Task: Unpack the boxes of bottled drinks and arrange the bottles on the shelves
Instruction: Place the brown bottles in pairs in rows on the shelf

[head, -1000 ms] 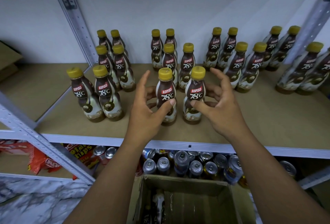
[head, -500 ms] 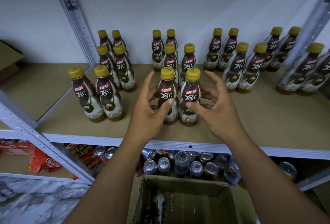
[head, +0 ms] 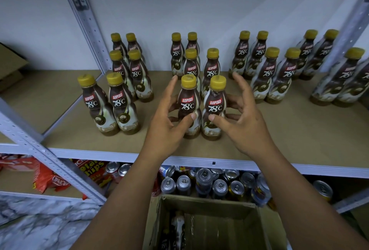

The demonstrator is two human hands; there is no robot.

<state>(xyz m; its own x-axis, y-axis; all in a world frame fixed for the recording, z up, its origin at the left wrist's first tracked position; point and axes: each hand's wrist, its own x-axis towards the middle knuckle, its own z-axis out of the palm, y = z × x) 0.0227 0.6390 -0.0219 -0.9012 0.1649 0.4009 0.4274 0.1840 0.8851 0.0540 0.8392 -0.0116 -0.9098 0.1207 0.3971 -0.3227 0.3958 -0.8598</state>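
Brown Kopiko 78°C bottles with yellow caps stand in paired rows on the brown shelf board (head: 299, 140). At the front of the middle row, my left hand (head: 165, 130) holds the left front bottle (head: 188, 102), thumb on its label and fingers curled behind it. My right hand (head: 245, 126) holds the right front bottle (head: 216, 104) the same way. Both index fingers point up, off the bottles. The two bottles stand upright, side by side and almost touching. Below me an open cardboard box (head: 209, 202) shows one more bottle (head: 177, 227) lying at its left side.
Pairs of bottles stand left (head: 111, 108) and right (head: 277, 78) of the middle row. A metal upright (head: 85, 20) and a slanted brace (head: 40, 150) frame the left. The lower shelf holds drink cans (head: 203, 180) and red snack bags (head: 50, 180).
Both hands have slid the two front bottles closer together, the right one moving left until it stands next to the left one. The hands stay on the bottles.
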